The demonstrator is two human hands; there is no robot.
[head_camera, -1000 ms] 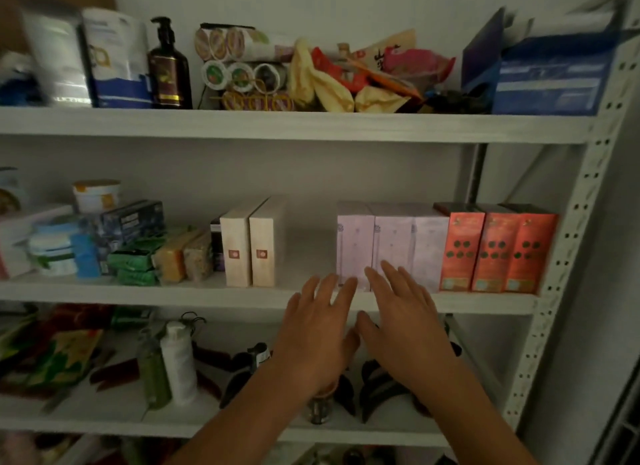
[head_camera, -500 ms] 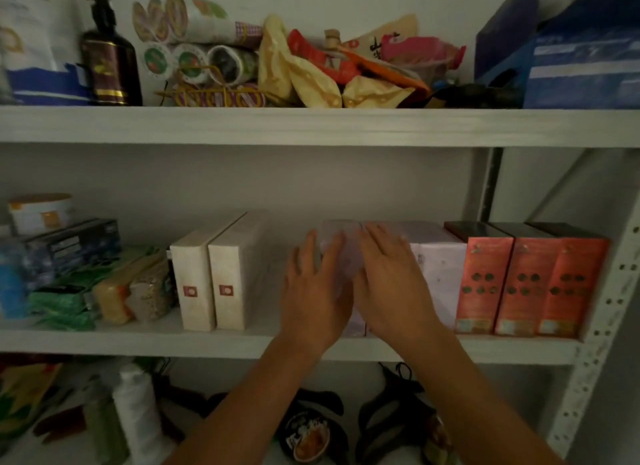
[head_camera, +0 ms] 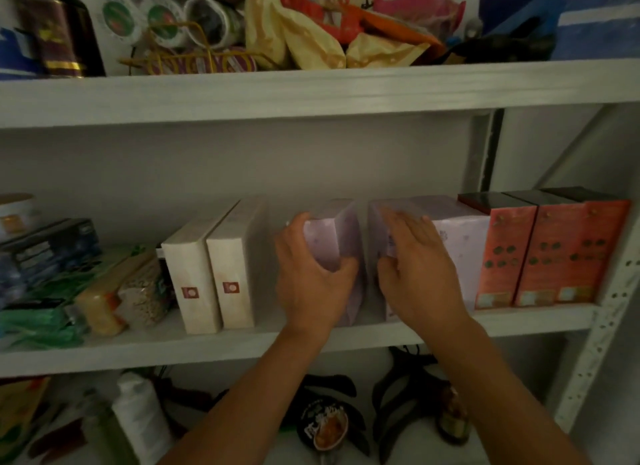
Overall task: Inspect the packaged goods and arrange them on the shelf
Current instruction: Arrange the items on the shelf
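On the middle shelf (head_camera: 242, 346) stands a row of upright boxes. My left hand (head_camera: 311, 284) grips the leftmost pale lilac box (head_camera: 332, 236), thumb on its right side, and the box stands a little apart from its neighbours. My right hand (head_camera: 415, 274) lies with straight fingers against the front of the other lilac boxes (head_camera: 460, 242). Two cream boxes (head_camera: 214, 270) stand to the left. Three orange boxes (head_camera: 550, 249) stand at the right end.
Green packets and wrapped bars (head_camera: 104, 291) lie at the left of the middle shelf. The top shelf (head_camera: 311, 90) holds a dark pump bottle (head_camera: 59, 31), rolls, yellow bags and a blue box (head_camera: 595, 17). Below are a white bottle (head_camera: 138, 419) and dark items.
Both hands rose from the shelf edge to the lilac boxes. My left hand has taken hold of the leftmost one and drawn it left, opening a gap. The view moved closer.
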